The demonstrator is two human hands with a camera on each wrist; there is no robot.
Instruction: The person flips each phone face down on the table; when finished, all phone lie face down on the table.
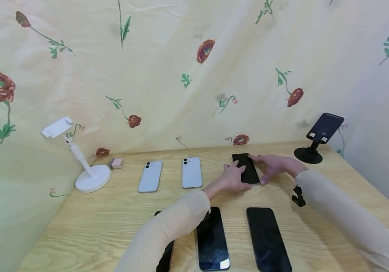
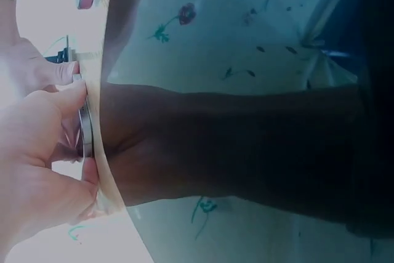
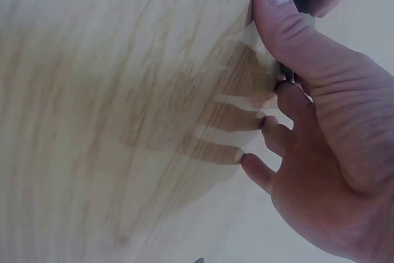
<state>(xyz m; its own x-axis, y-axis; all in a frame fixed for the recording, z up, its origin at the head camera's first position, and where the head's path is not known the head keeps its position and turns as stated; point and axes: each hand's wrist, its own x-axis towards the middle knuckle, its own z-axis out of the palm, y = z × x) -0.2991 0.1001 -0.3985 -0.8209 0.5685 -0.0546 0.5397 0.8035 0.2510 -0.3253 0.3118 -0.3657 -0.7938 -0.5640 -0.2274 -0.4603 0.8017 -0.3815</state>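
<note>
At the back right of the table, a smartphone lies with its black screen up and a pale lower edge. My left hand holds it from the left, its thumb at the near edge and its fingertips on the screen side. In the left wrist view, that thumb and a finger span the phone's thin edge. From the right, my right hand grips the same phone, index finger at the far corner and thumb by the near one. The right wrist view shows its other fingertips down at the wooden surface.
Two light-blue phones lie camera-side up, left of the hands. Nearer lie dark phones, with another partly under the left sleeve. A white stand, a charger plug and a black stand stand farther back.
</note>
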